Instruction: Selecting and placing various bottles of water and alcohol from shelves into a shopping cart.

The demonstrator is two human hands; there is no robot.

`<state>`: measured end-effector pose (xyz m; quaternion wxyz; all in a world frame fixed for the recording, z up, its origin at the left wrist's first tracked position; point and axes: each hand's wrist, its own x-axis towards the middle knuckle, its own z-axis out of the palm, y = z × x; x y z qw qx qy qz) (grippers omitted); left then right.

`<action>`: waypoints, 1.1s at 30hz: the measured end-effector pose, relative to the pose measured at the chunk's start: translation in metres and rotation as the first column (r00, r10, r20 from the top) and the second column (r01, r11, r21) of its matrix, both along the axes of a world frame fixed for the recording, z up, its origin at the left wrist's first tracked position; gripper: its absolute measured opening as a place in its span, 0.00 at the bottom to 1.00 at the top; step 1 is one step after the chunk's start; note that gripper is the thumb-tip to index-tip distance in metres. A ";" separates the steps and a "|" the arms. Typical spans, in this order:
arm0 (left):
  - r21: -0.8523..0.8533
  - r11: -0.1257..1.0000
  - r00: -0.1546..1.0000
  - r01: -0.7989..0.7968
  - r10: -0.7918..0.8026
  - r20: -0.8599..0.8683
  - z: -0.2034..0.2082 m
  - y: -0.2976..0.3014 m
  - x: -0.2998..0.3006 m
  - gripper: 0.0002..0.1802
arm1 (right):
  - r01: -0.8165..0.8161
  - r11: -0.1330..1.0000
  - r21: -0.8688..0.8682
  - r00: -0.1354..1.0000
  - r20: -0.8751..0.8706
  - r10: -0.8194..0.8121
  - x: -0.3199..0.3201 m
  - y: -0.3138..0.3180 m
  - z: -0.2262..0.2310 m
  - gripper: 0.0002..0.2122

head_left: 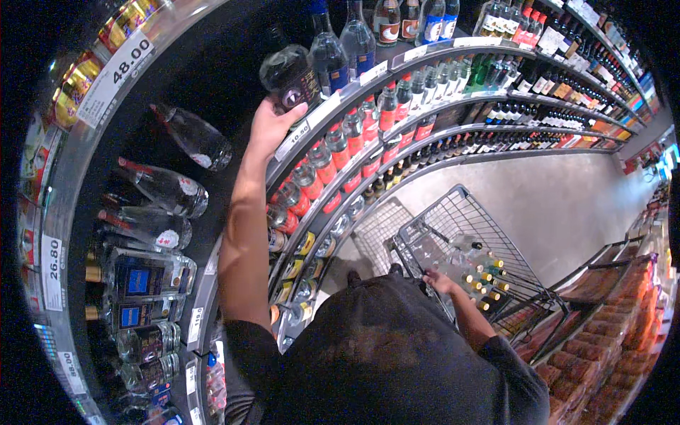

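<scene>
Glass knocks easily: left hand (pixel 273 126) gripping a bottle (pixel 287 69) should clear its neighbours (pixel 329 60); right hand (pixel 440 281) clasps the cart (pixel 490 218).

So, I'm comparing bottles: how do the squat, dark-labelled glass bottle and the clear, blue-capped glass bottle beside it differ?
The dark-labelled bottle is in the left hand; the blue-capped bottle stands unheld. The first is broad-bodied, the second slimmer with a tapering neck. Both are glass.
</scene>
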<state>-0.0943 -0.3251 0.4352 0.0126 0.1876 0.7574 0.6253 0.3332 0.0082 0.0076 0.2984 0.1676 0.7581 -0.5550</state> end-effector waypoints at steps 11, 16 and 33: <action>-0.007 1.000 0.999 -0.020 0.020 0.037 -0.011 -0.005 -0.016 0.20 | 0.054 0.994 0.091 0.998 0.006 -0.055 -0.007 -0.025 0.031 0.32; -0.030 0.999 0.998 0.014 -0.012 0.056 0.002 0.007 -0.008 0.19 | 0.017 0.997 0.076 0.999 -0.032 -0.014 0.003 -0.018 0.020 0.31; -0.229 0.972 0.978 -0.051 0.095 0.184 0.003 0.002 -0.009 0.27 | 0.167 0.923 -0.347 0.975 -0.079 -0.206 0.020 0.002 0.009 0.27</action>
